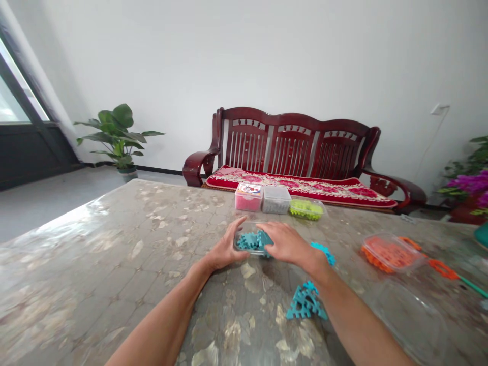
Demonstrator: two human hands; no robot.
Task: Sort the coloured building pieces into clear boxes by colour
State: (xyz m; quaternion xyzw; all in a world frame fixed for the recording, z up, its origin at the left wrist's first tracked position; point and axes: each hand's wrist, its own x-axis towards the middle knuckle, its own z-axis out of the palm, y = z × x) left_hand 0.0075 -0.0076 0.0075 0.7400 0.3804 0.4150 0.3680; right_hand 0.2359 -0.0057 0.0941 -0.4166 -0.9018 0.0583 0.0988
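Observation:
A clear plastic box [249, 252] with teal interlocking building pieces [247, 241] in it stands on the table in front of me. My left hand [230, 245] grips its left end, thumb along the near side and fingers toward the far side. Over the right end, my right hand [285, 241] is closed on a teal building piece [263, 238]; its fingertips are partly hidden. Nearer to me, a teal triangular assembly [305, 304] of joined pieces lies beside my right forearm. A bright blue toothed piece [323, 252] shows partly behind the right wrist.
At the table's far side stand a pink box [248, 199], a box of grey pieces [276, 201] and a tub of lime pieces [306, 209]. To the right are a tub of orange pieces [392, 252], an orange linked piece [443, 269] and a clear lid [412, 317].

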